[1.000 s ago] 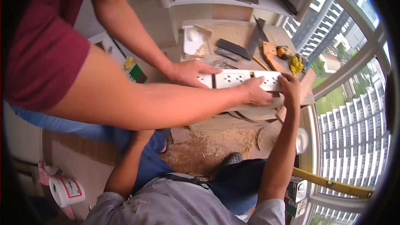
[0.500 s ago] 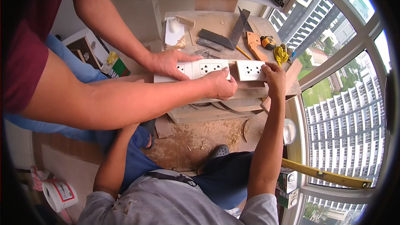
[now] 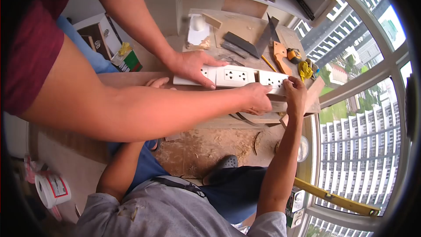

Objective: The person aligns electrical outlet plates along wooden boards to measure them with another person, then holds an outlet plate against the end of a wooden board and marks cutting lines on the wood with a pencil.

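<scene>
My right hand (image 3: pixel 296 88) pinches the right end of a white double socket outlet (image 3: pixel 272 82). A middle socket outlet (image 3: pixel 239 75) and a left socket outlet (image 3: pixel 205 71) line up beside it, with a narrow dark gap before mine. Only the fingers of my left hand (image 3: pixel 157 82) show, curled at the wooden board (image 3: pixel 127 78); a co-worker's forearm hides the rest. The co-worker's one hand (image 3: pixel 197 66) lies over the left outlet. Their other hand (image 3: pixel 258 98) touches the outlet I hold, near its left end.
On the dusty bench, a handsaw (image 3: pixel 279 55), a pencil (image 3: pixel 268 63), a tape measure (image 3: pixel 294 55) and yellow cloth-like material (image 3: pixel 305 70) lie behind the outlets. A yellow spirit level (image 3: pixel 337 198) leans at the window. Wood shavings (image 3: pixel 197 149) cover the floor.
My outlet has come closer to the middle one, narrowing the gap. The co-worker's near hand has moved from the middle outlet to mine. My left fingers have come into sight.
</scene>
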The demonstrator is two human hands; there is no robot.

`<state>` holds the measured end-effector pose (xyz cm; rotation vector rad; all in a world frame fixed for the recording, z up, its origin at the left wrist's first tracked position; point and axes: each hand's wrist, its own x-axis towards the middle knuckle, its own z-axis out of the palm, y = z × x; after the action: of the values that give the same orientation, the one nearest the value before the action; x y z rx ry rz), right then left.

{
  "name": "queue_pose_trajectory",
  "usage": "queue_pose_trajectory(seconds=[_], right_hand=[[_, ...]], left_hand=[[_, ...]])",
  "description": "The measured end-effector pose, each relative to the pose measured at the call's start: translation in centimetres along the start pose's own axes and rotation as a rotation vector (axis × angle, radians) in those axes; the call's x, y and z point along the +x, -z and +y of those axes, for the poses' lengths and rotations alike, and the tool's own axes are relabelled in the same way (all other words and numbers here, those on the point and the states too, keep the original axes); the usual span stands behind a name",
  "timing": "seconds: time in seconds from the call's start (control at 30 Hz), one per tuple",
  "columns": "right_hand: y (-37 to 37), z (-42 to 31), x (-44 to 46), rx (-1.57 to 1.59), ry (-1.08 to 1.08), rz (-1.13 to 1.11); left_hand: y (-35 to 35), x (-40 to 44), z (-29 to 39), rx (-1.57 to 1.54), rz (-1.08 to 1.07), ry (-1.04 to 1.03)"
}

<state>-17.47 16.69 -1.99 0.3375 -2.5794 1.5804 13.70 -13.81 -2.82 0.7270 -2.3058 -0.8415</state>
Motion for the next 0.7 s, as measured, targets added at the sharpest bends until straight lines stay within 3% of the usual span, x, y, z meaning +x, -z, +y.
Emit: queue_pose_trajectory(seconds=[0.03, 0.1, 0.2, 0.5, 0.7], right_hand=[[0.4, 0.2, -0.2, -0.070, 0.010, 0.022], [0.2, -1.9, -1.4, 0.086, -0.071, -0.002], [-0.3, -1.4, -0.9, -0.069, 0.022, -0.022], [-0.3, -2.1, -0.6, 0.171, -0.054, -0.128], [-0.2, -2.6, -0.6, 0.108, -0.056, -0.145]], left_hand=[[-0.4, -0.2, -0.3, 0.073, 0.035, -0.095], [-0.8, 0.3, -2.2, -0.006, -0.045, -0.084], [-1.1, 0.2, -3.5, -0.491, -0.173, 0.020], [-0.4, 0.0, -3.1, -0.405, -0.198, 0.085], [-0.3, 0.1, -3.1, -0.424, -0.211, 0.117]])
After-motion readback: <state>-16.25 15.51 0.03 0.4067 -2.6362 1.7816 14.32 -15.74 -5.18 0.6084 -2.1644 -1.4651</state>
